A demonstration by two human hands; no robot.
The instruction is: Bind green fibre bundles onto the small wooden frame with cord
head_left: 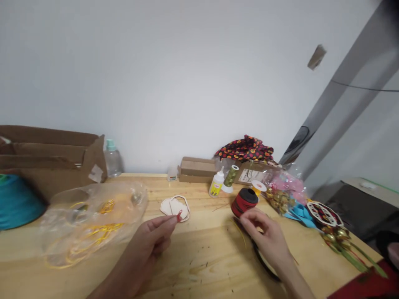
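Observation:
My left hand (155,236) is closed in a pinch, with a small loop of red cord (179,215) sticking up from thumb and forefinger. Just behind the loop, a pale flat cut-out shape with an open frame (174,207) lies on the table. My right hand (264,234) is held with thumb and forefinger drawn together; what they grip, if anything, is hidden. Beneath it a black curved object (264,262) lies partly covered, its kind unclear. A yellow strand (241,236) runs beside those fingertips. Directly behind stands a spool of red and black cord (245,202).
At left are a clear plastic bag (93,220) of yellow cords, a blue thread cone (19,202) and a cardboard box (59,170). A glue bottle (216,184) and green thread spool (231,176) stand behind. Gold bells and ornaments (335,236) lie at right.

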